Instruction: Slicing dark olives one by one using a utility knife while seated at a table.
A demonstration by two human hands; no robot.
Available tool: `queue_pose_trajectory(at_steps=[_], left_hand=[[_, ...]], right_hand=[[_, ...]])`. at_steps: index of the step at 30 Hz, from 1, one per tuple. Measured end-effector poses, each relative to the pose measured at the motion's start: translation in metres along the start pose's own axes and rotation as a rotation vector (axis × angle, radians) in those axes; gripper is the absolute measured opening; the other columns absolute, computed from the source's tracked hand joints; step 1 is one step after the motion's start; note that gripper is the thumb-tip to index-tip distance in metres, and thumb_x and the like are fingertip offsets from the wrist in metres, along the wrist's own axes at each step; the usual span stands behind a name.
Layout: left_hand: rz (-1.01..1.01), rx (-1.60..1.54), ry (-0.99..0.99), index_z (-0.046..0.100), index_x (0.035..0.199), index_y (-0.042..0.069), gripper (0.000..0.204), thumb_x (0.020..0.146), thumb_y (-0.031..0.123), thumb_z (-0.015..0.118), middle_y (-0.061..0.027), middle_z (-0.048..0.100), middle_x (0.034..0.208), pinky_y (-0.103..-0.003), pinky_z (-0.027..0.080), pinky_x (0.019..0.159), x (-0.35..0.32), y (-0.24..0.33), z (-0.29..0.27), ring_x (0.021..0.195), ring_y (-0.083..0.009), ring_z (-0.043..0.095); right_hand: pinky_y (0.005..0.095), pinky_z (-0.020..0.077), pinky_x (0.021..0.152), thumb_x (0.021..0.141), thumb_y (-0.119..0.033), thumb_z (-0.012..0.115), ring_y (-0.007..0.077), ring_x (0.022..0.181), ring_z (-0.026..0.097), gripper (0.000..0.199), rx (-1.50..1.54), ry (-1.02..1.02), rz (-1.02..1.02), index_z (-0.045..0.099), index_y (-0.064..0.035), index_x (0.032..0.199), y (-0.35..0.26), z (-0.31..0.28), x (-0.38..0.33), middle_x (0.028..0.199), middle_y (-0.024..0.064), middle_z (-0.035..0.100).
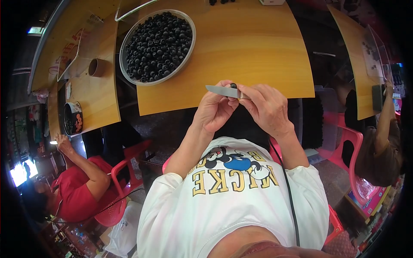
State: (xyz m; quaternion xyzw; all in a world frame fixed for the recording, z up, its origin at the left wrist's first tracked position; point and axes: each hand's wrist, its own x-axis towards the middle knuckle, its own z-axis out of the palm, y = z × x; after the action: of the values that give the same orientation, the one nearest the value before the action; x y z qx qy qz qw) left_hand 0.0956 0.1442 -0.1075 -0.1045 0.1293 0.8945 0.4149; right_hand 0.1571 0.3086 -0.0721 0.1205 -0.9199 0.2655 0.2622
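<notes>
My left hand point(215, 111) is closed, its fingertips pinching a small black round piece point(233, 85) above the table's near edge. In my right hand point(270, 108) is a small knife point(221, 90). Its blade points left across my left fingers, close against the black piece. The knife's handle is mostly covered by my right fingers. Beyond my hands, to the left, a round clear tub point(193, 47) on the table is heaped with many similar black round pieces point(159, 47). Whether they are berries or moulded parts I cannot tell.
The wooden table point(249, 47) reaches away from me. On the left table are a brown cup point(97, 67) and a black tin point(73, 118). A person in red point(81, 189) sits left, another in dark clothing point(378, 150) right. Pink chairs point(355, 142) stand around. A black cable point(289, 189) crosses my shirt.
</notes>
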Motion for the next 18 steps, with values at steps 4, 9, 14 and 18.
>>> queue_pose_trajectory(at_steps=[4, 9, 14, 18], left_hand=[[0.021, 0.001, -0.03, 0.056, 0.106, -0.001, 0.018, 0.09, 0.006, 0.062, -0.0087, 0.062, 0.098, -0.024, 0.049, 0.071, 0.001, -0.001, -0.005, 0.081, -0.0128, 0.057], [0.068, 0.112, 0.006, 0.057, 0.102, 0.002, 0.017, 0.089, 0.009, 0.065, -0.0079, 0.061, 0.093, -0.026, 0.05, 0.073, 0.0, -0.001, -0.003, 0.077, -0.0144, 0.057], [0.09, 0.203, -0.12, 0.055, 0.095, 0.005, 0.009, 0.09, 0.006, 0.062, -0.01, 0.059, 0.093, -0.026, 0.048, 0.069, -0.006, 0.004, -0.002, 0.075, -0.0144, 0.055], [0.076, 0.122, -0.132, 0.054, 0.094, 0.004, 0.006, 0.091, 0.003, 0.059, -0.0118, 0.056, 0.094, -0.025, 0.045, 0.066, -0.001, 0.008, 0.0, 0.073, -0.0135, 0.053]], right_hand=[[0.0337, 0.0473, 0.057, 0.081, -0.017, 0.071, 0.0225, 0.067, 0.06, 0.029, -0.008, -0.002, 0.003, 0.065, -0.0104, 0.109, 0.001, 0.0, -0.001, 0.077, 0.0049, 0.061], [0.0338, 0.0479, 0.057, 0.081, -0.016, 0.072, 0.0231, 0.068, 0.061, 0.028, 0.017, -0.02, 0.015, 0.065, -0.01, 0.108, 0.0, -0.001, -0.001, 0.079, 0.0055, 0.063], [0.0353, 0.0488, 0.058, 0.082, -0.013, 0.07, 0.0254, 0.067, 0.062, 0.024, 0.014, 0.012, -0.065, 0.065, -0.0082, 0.106, 0.011, 0.005, -0.009, 0.082, 0.0075, 0.064], [0.0342, 0.0508, 0.063, 0.087, -0.01, 0.066, 0.0284, 0.073, 0.064, 0.02, -0.207, 0.067, 0.204, 0.064, -0.0036, 0.107, 0.069, 0.001, -0.023, 0.086, 0.0116, 0.065]])
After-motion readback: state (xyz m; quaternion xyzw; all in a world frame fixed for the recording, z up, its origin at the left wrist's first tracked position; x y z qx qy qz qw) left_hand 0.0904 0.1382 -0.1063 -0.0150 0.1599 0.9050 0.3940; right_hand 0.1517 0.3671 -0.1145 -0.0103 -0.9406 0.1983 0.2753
